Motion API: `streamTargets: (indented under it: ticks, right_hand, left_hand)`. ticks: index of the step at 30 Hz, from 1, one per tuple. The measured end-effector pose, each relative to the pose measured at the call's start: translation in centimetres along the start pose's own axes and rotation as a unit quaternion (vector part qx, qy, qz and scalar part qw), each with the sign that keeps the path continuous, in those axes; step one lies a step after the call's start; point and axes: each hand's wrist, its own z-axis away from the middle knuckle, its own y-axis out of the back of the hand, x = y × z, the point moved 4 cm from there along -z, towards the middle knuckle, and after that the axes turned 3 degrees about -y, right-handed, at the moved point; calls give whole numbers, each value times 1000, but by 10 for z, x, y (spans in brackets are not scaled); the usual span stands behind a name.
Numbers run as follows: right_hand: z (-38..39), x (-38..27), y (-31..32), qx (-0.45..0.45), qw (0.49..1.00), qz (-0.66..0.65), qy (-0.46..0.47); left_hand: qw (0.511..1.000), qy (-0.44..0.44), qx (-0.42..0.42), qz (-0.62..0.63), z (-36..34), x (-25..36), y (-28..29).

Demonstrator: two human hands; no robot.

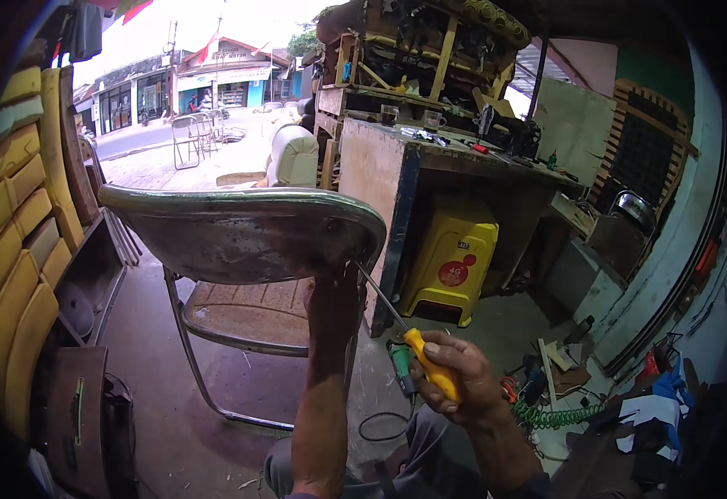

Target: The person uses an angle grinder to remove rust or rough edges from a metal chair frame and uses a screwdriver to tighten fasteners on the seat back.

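A metal folding chair [239, 237] stands before me, its worn, dark backrest toward me and its brown seat behind. My left hand [334, 303] grips the lower right part of the backrest; its fingers are dark and partly hidden in shadow. Closed round the yellow handle of a screwdriver [435, 366] is my right hand [463, 378]. The screwdriver's thin shaft slants up and left, with its tip at the backrest's lower right, close to my left fingers. Whether a screw sits there is too dark to tell.
A green-and-black power tool [402, 366] with a cord lies beyond my right hand. Under the workbench [372, 191] stands a yellow plastic stool [451, 262]. Yellow cushions [14, 274] are stacked at left. A green coiled hose [559, 418] and scraps litter the right floor.
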Motion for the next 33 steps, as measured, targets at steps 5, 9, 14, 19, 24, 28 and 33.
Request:
streamTargets:
  ticks: [5,9,14,19,24,28,33]
  right_hand:
    - [12,-5,-29,164,803,510,261]
    - [15,-2,-37,194,623,642,403]
    - [5,-1,-17,143,938,293,116]
    - [-4,3,-9,42,997,70,16]
    - [-2,3,1,15,999,36,-23]
    - [10,0,-7,72,956,279,54]
    - [30,-15,26,146,955,231,112]
  left_hand:
    - [993,-62,69,-68,-1,-1,8]
    - [972,-116,67,-191,-1,0,6]
    - [981,-91,33,-170,1,-16,-4]
    - [994,-24,16,-107,0,-6,6]
    - [979,-79,34,-186,3,2,-3]
    - [995,-72,52,-36,-1,-54,-23]
    - [793,67,91,598,-15,-4,-30]
